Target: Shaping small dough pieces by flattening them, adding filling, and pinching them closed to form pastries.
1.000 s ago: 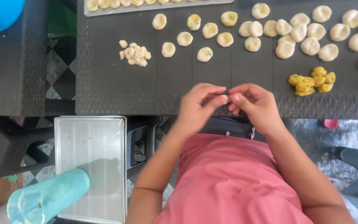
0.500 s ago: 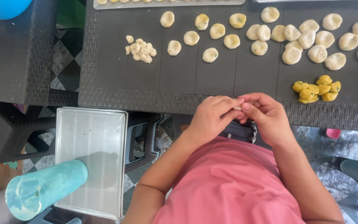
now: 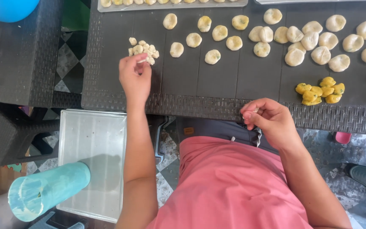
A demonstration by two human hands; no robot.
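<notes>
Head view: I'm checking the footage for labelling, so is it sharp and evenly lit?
Head view: soft, even daylight; dough pieces and left hand are sharp; the metal tray shows mild sheen without glare; the right hand is clear.

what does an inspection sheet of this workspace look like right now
surface: dark woven-pattern table, bare along its near edge.
job's things: pile of small pale dough bits; filled dough rounds scattered mid-table; plain dough balls crowded at the right; yellow filling lumps.
clutter: empty metal tray low beside the table; teal cup lying over its near corner; blue round object at top left.
hands: left hand at the small pile, pinching a bit; right hand at the table edge, fingers closed on a small pale piece.
cables: nothing seen.
surroundings: patterned tile floor; dark side table; metal tray edge at top.
</notes>
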